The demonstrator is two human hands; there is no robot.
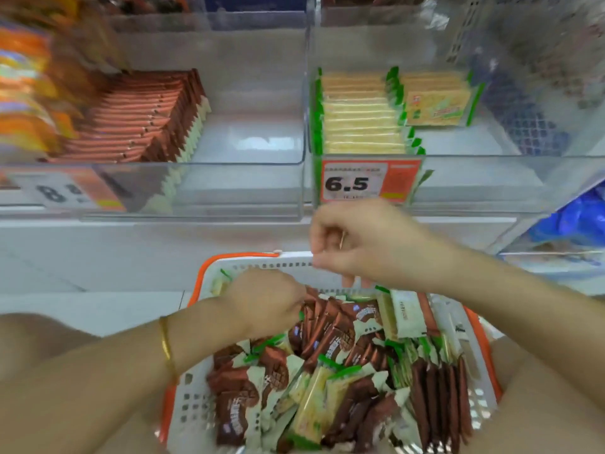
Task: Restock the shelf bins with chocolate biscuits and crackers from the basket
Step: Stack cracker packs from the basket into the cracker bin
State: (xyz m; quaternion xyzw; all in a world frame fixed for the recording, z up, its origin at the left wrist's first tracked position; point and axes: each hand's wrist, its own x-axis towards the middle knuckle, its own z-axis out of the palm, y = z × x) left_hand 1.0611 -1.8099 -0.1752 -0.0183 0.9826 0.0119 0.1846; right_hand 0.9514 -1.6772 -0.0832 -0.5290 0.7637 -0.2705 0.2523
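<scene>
From the head camera, the basket [193, 401] sits low in the middle, white lattice walls under an orange rim, on the person's lap. It is filled with a loose heap of chocolate biscuits [330, 332] in brown wrappers, mixed with crackers [311, 404] in pale yellow packs with green ends.

The left hand [265, 303], with a gold bangle [167, 345] on its wrist, reaches down into the far left corner of the basket. Only the back of the hand shows and the fingers are hidden among the packs, so I cannot tell how far its grip is closed or whether it has anything.

The right hand [366, 244] is above the basket's far edge. Its fingers are curled, and its grip looks closed round the white handle [294, 256], which runs into the fist.

Beyond the basket is the shelf with two clear bins. The left bin [245, 188] has a tight row of brown packs [137, 119] standing on edge along its left side, and the right half shows bare floor. The right bin [491, 178] has a row of green-edged packs [360, 122] on its left, with one more pack just beside it at the back.

A price tag [366, 181] reading 6.5 is on the right bin's front. A blurred tag [62, 191] with an 8 is on the left bin. Orange packets [23, 93] blur at the far left, and a blue bag [576, 217] shows at the right edge.
</scene>
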